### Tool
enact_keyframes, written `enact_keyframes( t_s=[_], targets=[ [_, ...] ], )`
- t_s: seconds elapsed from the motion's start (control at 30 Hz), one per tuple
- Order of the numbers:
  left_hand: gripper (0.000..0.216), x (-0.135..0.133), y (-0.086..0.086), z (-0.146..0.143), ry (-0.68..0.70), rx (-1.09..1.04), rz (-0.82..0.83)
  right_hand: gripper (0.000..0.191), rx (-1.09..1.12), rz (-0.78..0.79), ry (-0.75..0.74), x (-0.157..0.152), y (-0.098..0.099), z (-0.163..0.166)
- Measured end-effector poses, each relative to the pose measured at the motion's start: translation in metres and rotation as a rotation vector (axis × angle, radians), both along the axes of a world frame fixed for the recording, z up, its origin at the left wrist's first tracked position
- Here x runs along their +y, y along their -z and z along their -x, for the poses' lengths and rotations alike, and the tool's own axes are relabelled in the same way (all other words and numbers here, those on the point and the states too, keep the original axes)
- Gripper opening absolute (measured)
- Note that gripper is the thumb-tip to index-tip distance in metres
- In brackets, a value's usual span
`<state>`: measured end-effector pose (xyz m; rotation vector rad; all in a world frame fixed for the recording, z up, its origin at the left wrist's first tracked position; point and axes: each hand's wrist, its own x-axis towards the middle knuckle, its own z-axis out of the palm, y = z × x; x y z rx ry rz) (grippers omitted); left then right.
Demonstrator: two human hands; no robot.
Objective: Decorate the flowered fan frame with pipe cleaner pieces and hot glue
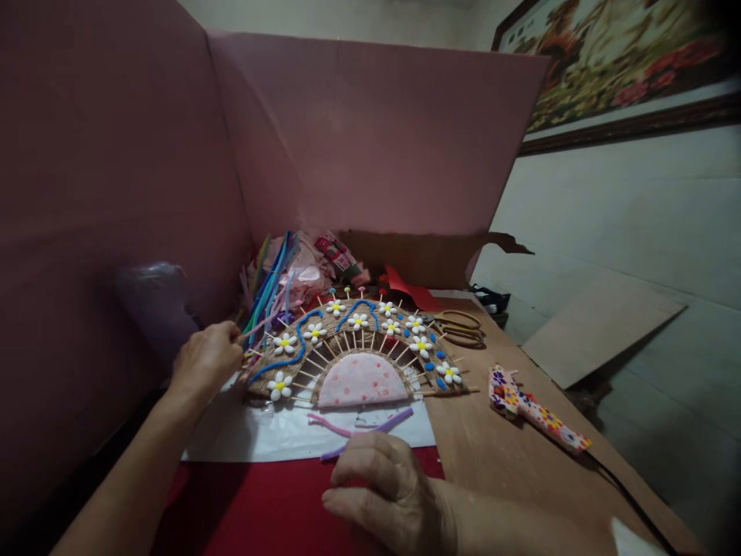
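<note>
A fan-shaped piece (357,320) wrapped in brown twine lies on a white sheet (231,432). White flowers with yellow centres, blue dots and wavy blue lines decorate it, and thin sticks radiate from a pink dotted half-circle (363,380). At its left, my left hand (209,355) is closed, with a pink pipe cleaner (263,320) seeming to run from its fingertips toward a bunch of blue and green pipe cleaners (272,274). My right hand (394,490) is half curled over the red surface, thumb and fingers apart. Just beyond it lie pink and purple pipe cleaners (394,421).
Gold-handled scissors (460,328) rest behind the fan's right side. A flower-patterned glue gun (536,409) with a black cord lies on the brown board at the right. Pink scraps (301,270) and red paper (411,287) sit at the back, before pink panels (376,139).
</note>
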<state>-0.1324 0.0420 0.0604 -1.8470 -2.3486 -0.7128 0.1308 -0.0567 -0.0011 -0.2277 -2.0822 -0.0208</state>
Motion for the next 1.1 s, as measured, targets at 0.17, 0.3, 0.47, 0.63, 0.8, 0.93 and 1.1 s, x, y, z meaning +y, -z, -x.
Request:
enact_keyframes(
  t_s=[0.17,0.3,0.47,0.63,0.8,0.93,1.1],
  targets=[
    [0.016,-0.006,-0.006,-0.004,-0.04,0.102,0.101,0.019,-0.02,0.049,-0.001,0.002,0.002,0.0],
    [0.009,-0.001,-0.013,-0.039,0.187,-0.41,-0.142,0.025,0.025,0.238,0.008,0.005,0.002,-0.003],
    [0.022,-0.001,0.0,-0.093,0.616,-1.302,0.055,0.019,0.247,0.47,0.16,0.018,0.001,-0.007],
    [0.021,-0.015,0.029,-0.117,0.648,-1.627,0.287,0.012,0.411,0.605,0.344,0.038,0.005,-0.008],
    [0.018,-0.025,0.042,-0.122,0.668,-1.765,0.366,0.011,0.414,0.714,0.347,0.047,0.009,-0.008],
    [0.017,-0.029,0.04,-0.127,0.685,-1.804,0.39,0.014,0.399,0.799,0.287,0.045,0.011,-0.006],
    [0.021,-0.033,0.04,-0.131,0.714,-1.742,0.399,0.013,0.443,0.883,0.263,0.048,0.016,-0.006]
  ],
)
